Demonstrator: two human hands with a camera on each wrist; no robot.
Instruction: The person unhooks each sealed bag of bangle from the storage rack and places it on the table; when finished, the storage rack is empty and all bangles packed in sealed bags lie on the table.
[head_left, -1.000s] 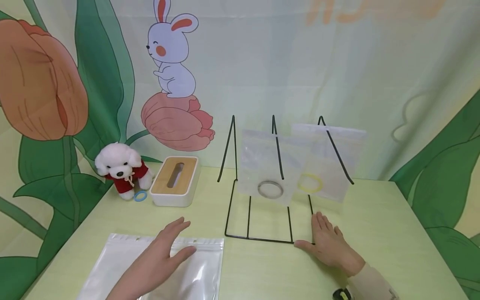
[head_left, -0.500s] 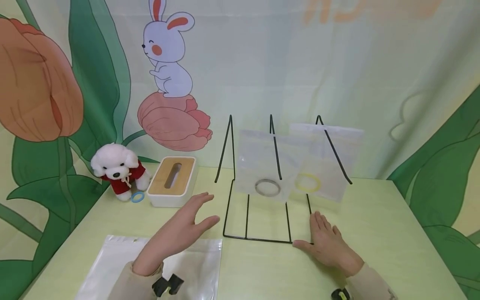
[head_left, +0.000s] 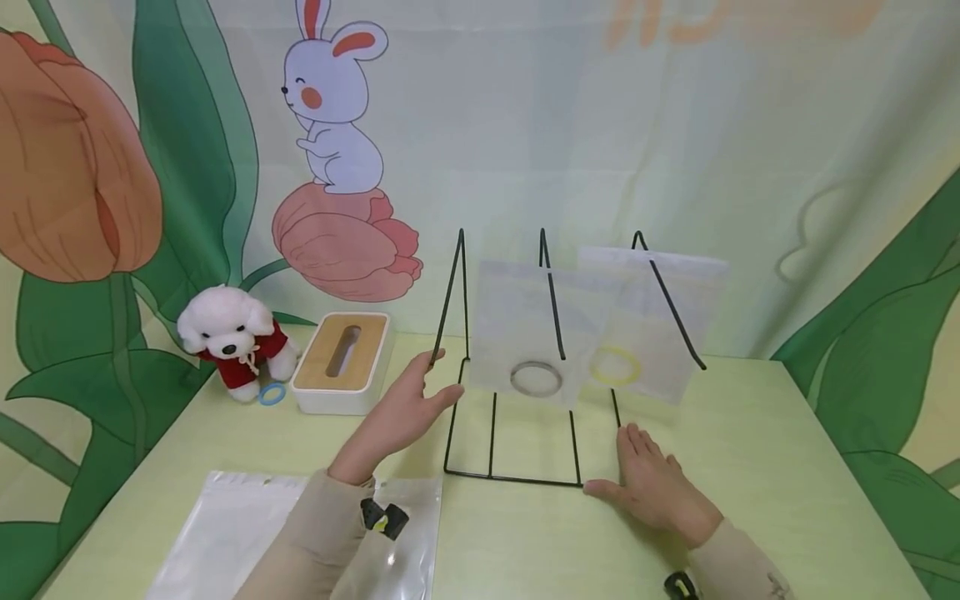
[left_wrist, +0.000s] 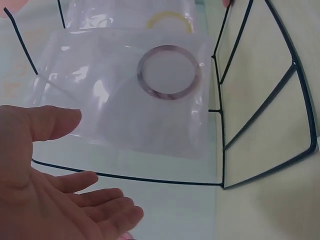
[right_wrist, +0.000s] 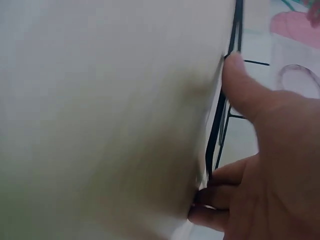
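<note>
A black wire rack (head_left: 513, 478) stands on the table, with a clear zip bag (head_left: 517, 321) holding a greyish bracelet (head_left: 536, 395) hung from its middle arm. Behind, to the right, a second bag (head_left: 637, 312) with a yellow ring (head_left: 617, 383) hangs on the right arm. My left hand (head_left: 405, 408) is at the rack's left arm, fingers extended and thumb apart; in the left wrist view the palm (left_wrist: 45, 210) faces the bag, holding nothing. My right hand (head_left: 652, 483) rests on the base's front right corner, fingers straight along the wire.
A flat stack of clear bags (head_left: 232, 533) lies at the front left, partly under my left sleeve. Behind it stand a wood-topped tissue box (head_left: 322, 358), a blue ring (head_left: 272, 394) and a white plush dog (head_left: 228, 333). A printed curtain (head_left: 487, 125) hangs behind the table.
My left hand has moved up and to the right, from over the flat bags to the rack's left arm. My right hand has stayed on the rack's base.
</note>
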